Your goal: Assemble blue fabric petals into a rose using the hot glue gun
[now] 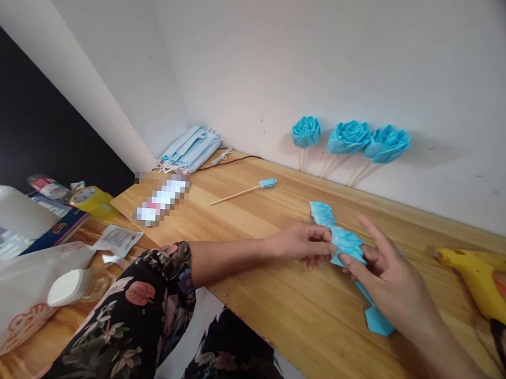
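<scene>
Both hands hold a pleated light-blue strip [348, 243] above the wooden table. My left hand [303, 244] pinches its middle between thumb and fingers. From the other side, my right hand [380, 269] grips the strip with its thumb on top and its index finger raised. One pleated end of the strip sticks out past my left hand, and a flatter blue end hangs below my right hand. Farther back on the table lies a thin stick [236, 195] with a small blue folded tip [268, 183]. A yellow glue gun [483, 280] lies to the right of my right hand.
Three blue folded flowers on sticks, one of them this flower [306, 131], lean against the wall. Face masks [190, 149] are stacked in the corner, near a blurred phone-like object [162, 199]. A plastic bag [20, 294], capped bottle [68, 287] and yellow tape [91, 201] crowd the left.
</scene>
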`<act>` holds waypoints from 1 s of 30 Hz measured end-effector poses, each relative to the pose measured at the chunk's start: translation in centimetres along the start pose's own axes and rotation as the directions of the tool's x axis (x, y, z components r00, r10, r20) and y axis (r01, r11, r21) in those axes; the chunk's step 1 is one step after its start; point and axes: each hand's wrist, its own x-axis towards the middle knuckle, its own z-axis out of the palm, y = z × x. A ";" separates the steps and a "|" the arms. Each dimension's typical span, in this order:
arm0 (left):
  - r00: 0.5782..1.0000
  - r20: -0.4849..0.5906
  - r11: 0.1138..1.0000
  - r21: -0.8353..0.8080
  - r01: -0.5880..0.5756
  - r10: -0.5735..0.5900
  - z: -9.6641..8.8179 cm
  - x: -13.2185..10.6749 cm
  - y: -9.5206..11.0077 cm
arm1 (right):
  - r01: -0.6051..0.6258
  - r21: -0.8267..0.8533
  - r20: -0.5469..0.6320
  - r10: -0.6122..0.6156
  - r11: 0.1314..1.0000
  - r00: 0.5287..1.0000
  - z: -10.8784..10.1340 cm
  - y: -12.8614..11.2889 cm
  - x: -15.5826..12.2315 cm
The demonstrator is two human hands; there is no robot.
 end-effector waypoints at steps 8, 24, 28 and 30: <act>0.992 -0.112 0.994 -0.085 -0.069 0.059 -0.6 0.3 -0.5 | -0.088 0.174 -0.045 0.097 0.981 0.994 -0.4 -0.5 0.0; 0.997 -0.060 0.997 0.051 -0.050 0.053 -0.3 0.1 -0.6 | -0.045 0.195 -0.016 0.049 0.980 0.999 0.0 -0.8 -0.1; 0.995 -0.081 0.997 0.062 -0.049 0.054 -0.3 0.3 -1.0 | -0.120 0.294 0.039 0.113 0.948 0.993 -0.1 -0.9 -0.1; 0.996 -0.072 0.993 0.102 -0.052 0.060 -0.2 0.2 -1.1 | -0.136 0.324 0.050 0.127 0.936 0.991 0.1 -0.7 -0.1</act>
